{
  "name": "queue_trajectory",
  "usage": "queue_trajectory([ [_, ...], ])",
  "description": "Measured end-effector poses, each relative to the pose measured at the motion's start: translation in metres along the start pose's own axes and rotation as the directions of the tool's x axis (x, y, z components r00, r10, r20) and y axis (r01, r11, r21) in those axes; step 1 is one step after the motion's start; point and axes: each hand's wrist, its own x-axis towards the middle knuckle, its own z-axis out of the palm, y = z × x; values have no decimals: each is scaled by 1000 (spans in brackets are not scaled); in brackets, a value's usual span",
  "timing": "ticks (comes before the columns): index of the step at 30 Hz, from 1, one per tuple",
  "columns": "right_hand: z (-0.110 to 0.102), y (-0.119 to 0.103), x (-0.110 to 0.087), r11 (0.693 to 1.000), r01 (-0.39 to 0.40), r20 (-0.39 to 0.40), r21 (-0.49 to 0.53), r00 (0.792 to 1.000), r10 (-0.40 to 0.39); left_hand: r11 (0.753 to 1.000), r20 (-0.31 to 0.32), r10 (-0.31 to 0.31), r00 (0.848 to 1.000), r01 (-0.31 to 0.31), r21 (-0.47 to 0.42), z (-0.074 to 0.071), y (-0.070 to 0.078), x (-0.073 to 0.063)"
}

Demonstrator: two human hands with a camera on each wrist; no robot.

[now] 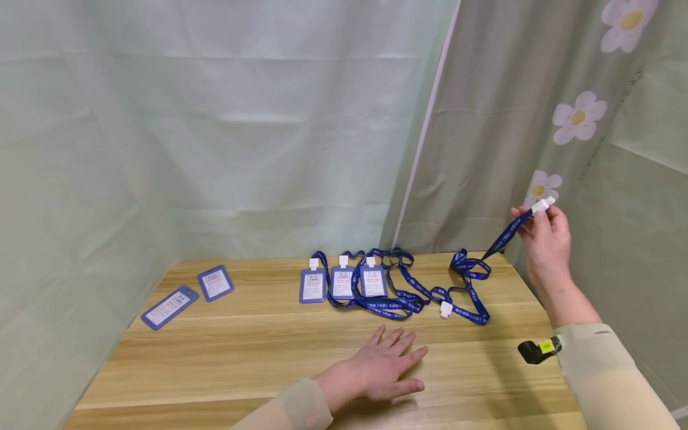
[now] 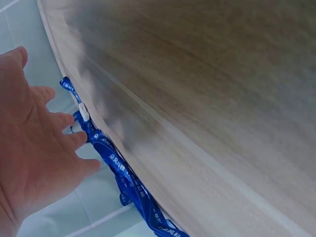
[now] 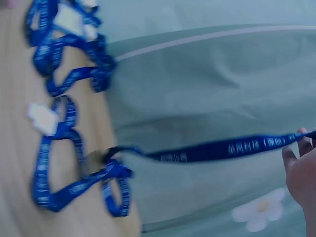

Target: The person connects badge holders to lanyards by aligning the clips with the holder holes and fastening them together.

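My right hand (image 1: 549,254) is raised above the table's back right and pinches a blue lanyard (image 1: 506,237) just under its white clip (image 1: 543,205). The strap slants down from the fingers to a loose coil on the wood, as the right wrist view also shows. Low over the front middle, my left hand (image 1: 384,365) is spread with straight fingers and holds nothing. Beyond it lie three blue card holders, the nearest to the coil being one card holder (image 1: 373,282) with a lanyard strap across its neighbour. Another white clip (image 1: 445,309) lies on the table.
Two card holders without straps sit at the left: a tilted card holder (image 1: 169,307) and a second card holder (image 1: 215,283). The wooden table (image 1: 242,364) backs onto a pale curtain (image 1: 269,149), with more curtain at both sides. Tangled lanyards (image 1: 398,304) spread rightward from the attached cards.
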Motion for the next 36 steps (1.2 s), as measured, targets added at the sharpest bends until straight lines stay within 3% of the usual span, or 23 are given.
queue_trajectory([
  [5,14,-25,12,980,140,-64,141,989,-133,1000,4,-6,1000,6,10,-1,0,0],
  [8,19,-36,16,958,245,-110,147,967,-230,1000,5,-6,1000,6,14,-1,0,0],
  [13,17,-49,14,919,382,-149,-95,908,-393,1000,4,-3,1000,3,6,0,-1,-1],
  [17,17,-56,5,840,408,-108,-356,875,-471,1000,6,-7,1000,7,-5,1,-2,-1],
  [20,18,-63,-4,686,441,-26,-579,831,-555,1000,8,-10,1000,10,-10,1,-2,-2],
  [23,8,-64,-4,454,492,116,-743,762,-637,1000,9,-15,1000,15,-14,0,-3,-3],
  [25,-5,-57,-1,300,551,266,-779,723,-637,1000,11,-18,1000,18,-23,-1,-4,-5],
  [27,-20,-44,-2,158,595,430,-788,715,-551,999,10,-19,1000,20,-29,-1,-5,-7],
  [29,-31,-26,-11,47,637,574,-769,722,-387,999,11,-22,1000,22,-39,-1,-7,-9],
  [31,-42,-2,-26,-23,694,682,-720,700,-210,999,9,-26,1000,26,-45,0,-9,-12],
  [32,-46,11,-35,-36,715,714,-698,690,-121,998,8,-29,1000,30,-48,1,-11,-13],
  [34,-53,38,-54,-50,755,756,-653,654,8,998,9,-38,999,38,-50,2,-14,-16],
  [36,-58,65,-74,-35,794,791,-606,607,79,998,10,-45,999,46,-53,3,-17,-18],
])
